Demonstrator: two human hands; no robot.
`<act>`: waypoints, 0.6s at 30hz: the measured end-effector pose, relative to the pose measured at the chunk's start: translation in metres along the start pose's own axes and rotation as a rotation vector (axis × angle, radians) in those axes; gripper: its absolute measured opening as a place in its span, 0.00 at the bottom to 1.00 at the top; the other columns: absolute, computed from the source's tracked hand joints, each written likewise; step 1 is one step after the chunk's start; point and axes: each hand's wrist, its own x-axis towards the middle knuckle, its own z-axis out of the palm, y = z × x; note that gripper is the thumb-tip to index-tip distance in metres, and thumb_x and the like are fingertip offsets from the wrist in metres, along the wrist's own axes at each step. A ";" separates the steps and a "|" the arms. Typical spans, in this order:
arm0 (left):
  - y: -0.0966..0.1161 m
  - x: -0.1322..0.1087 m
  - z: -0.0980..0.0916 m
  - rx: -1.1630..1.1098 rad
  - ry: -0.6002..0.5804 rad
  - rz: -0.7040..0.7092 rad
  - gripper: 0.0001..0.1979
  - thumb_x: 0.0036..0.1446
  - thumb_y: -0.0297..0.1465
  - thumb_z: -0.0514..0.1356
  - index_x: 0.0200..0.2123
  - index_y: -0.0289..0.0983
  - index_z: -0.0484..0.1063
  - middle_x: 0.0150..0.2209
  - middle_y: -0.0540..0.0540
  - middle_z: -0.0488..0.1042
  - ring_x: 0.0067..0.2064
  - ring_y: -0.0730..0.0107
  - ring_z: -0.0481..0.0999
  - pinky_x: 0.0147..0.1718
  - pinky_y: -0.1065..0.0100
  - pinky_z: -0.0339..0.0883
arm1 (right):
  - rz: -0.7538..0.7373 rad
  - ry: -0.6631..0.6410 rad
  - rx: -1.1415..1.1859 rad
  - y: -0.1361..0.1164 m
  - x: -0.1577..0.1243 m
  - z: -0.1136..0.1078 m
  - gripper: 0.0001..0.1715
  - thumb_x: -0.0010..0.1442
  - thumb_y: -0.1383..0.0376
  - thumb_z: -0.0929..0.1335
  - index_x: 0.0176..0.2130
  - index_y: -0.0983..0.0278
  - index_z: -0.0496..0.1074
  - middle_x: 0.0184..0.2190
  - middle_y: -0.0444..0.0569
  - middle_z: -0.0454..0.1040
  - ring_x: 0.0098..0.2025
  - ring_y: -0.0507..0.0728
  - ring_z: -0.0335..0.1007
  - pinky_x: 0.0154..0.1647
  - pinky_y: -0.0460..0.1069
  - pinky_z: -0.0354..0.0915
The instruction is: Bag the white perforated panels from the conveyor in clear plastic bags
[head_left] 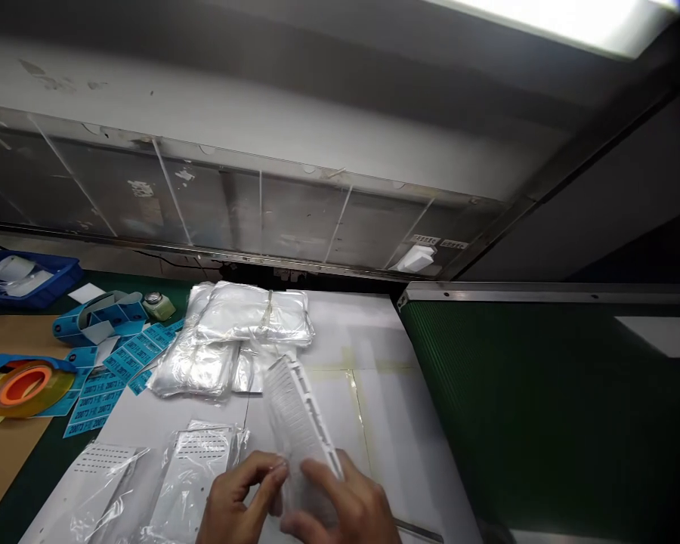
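Observation:
My right hand [351, 502] grips a white slotted panel [311, 412], held tilted up from the table, with thin clear film over its face. Thumb and forefinger of my left hand [246, 495] are pinched together at the near left edge of this clear plastic bag [286, 446]. On the left, a white panel in a clear bag [196, 468] lies flat, and another bagged panel [99, 480] is beside it. Beyond my hands rest bundles of clear plastic bags [255, 313], the top one tied round the middle. My palms and the panel's lower end are partly hidden.
Blue printed labels [99, 397], a roll of yellow tape [31, 389] and a small jar [159, 305] are at left. A blue bin [45, 281] stands farther back. A green conveyor belt [544, 408] runs along the right. A metal-edged shelf [295, 264] hangs overhead.

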 end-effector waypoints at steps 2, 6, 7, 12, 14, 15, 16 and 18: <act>-0.001 -0.005 0.002 -0.013 -0.033 -0.029 0.17 0.50 0.46 0.59 0.20 0.41 0.71 0.17 0.51 0.67 0.22 0.68 0.66 0.25 0.69 0.61 | -0.074 -0.094 -0.037 -0.005 0.004 0.002 0.11 0.58 0.57 0.65 0.38 0.55 0.75 0.30 0.48 0.73 0.28 0.55 0.71 0.26 0.45 0.64; -0.016 -0.013 0.001 -0.013 -0.053 -0.133 0.21 0.46 0.48 0.61 0.16 0.39 0.65 0.15 0.51 0.65 0.21 0.70 0.64 0.24 0.70 0.58 | -0.054 -0.027 -0.178 0.002 0.001 0.009 0.16 0.63 0.61 0.58 0.37 0.57 0.74 0.29 0.49 0.72 0.26 0.54 0.71 0.26 0.44 0.61; -0.021 -0.014 0.001 -0.055 -0.103 -0.166 0.22 0.46 0.49 0.61 0.16 0.38 0.64 0.15 0.51 0.64 0.21 0.71 0.63 0.23 0.70 0.57 | -0.032 0.000 -0.227 0.005 0.000 0.010 0.17 0.63 0.61 0.58 0.38 0.57 0.74 0.30 0.49 0.72 0.26 0.55 0.71 0.25 0.45 0.61; -0.032 -0.009 0.005 -0.279 -0.314 -0.237 0.22 0.43 0.48 0.64 0.21 0.41 0.55 0.14 0.58 0.58 0.15 0.77 0.56 0.15 0.73 0.49 | 0.139 0.013 -0.064 0.015 0.005 -0.011 0.16 0.57 0.53 0.64 0.41 0.54 0.76 0.34 0.49 0.75 0.32 0.58 0.73 0.32 0.48 0.65; -0.030 0.000 0.004 -0.158 -0.234 -0.184 0.19 0.47 0.46 0.62 0.23 0.41 0.56 0.13 0.59 0.57 0.15 0.77 0.55 0.15 0.74 0.50 | 0.273 0.011 0.160 0.023 -0.001 -0.035 0.20 0.53 0.49 0.67 0.42 0.54 0.76 0.41 0.49 0.76 0.42 0.63 0.72 0.44 0.52 0.65; -0.029 0.005 0.002 -0.064 -0.176 -0.156 0.17 0.50 0.46 0.60 0.25 0.41 0.58 0.13 0.59 0.57 0.15 0.75 0.56 0.16 0.74 0.51 | 0.356 0.042 0.249 0.030 -0.008 -0.049 0.22 0.51 0.48 0.68 0.42 0.54 0.76 0.44 0.49 0.76 0.47 0.64 0.69 0.49 0.54 0.63; -0.027 0.011 0.001 0.030 -0.120 -0.133 0.15 0.52 0.46 0.57 0.28 0.41 0.61 0.12 0.59 0.58 0.16 0.74 0.58 0.18 0.73 0.53 | 0.439 0.090 0.327 0.037 -0.016 -0.062 0.23 0.50 0.47 0.68 0.43 0.55 0.76 0.47 0.49 0.74 0.51 0.66 0.66 0.52 0.56 0.61; -0.024 0.023 0.000 0.152 -0.046 -0.105 0.16 0.54 0.46 0.54 0.38 0.40 0.65 0.11 0.58 0.61 0.17 0.69 0.63 0.21 0.71 0.57 | 0.586 0.205 0.525 0.055 -0.038 -0.083 0.27 0.47 0.46 0.69 0.44 0.56 0.76 0.50 0.50 0.72 0.54 0.67 0.63 0.53 0.57 0.60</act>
